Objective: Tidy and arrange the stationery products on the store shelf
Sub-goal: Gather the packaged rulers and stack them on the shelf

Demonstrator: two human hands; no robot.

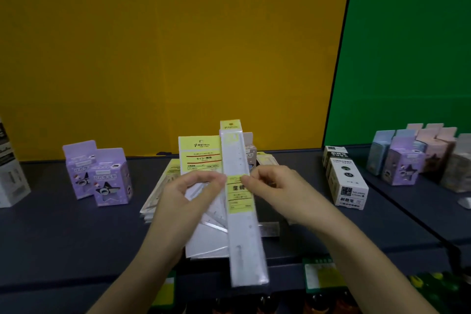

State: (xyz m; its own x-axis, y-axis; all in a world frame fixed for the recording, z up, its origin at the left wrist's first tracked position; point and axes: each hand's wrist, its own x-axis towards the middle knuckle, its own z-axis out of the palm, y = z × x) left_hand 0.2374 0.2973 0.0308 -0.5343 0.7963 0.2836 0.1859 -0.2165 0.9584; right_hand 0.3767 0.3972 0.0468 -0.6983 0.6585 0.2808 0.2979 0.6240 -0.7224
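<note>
Where the fingertips meet, left hand [188, 194]: pinches the set-square pack [200, 153], touching the ruler pack's edge.
Right hand [275, 186]: pinches the ruler pack [244, 237] at its yellow label.
Ruler pack: near upright, slightly tilted, overlapping the set-square pack, above the shelf [51, 232].
Shelf: flat stack of packs [155, 196] behind; purple boxes [112, 178] at left.
Risk: glossy sleeve under a light pinch, so the ruler pack may slip past the shelf front.

Ruler pack [245, 214] label probably too blurred.

Both hands, left hand [190, 192] and right hand [274, 186], on packaged ruler [242, 211].
</note>
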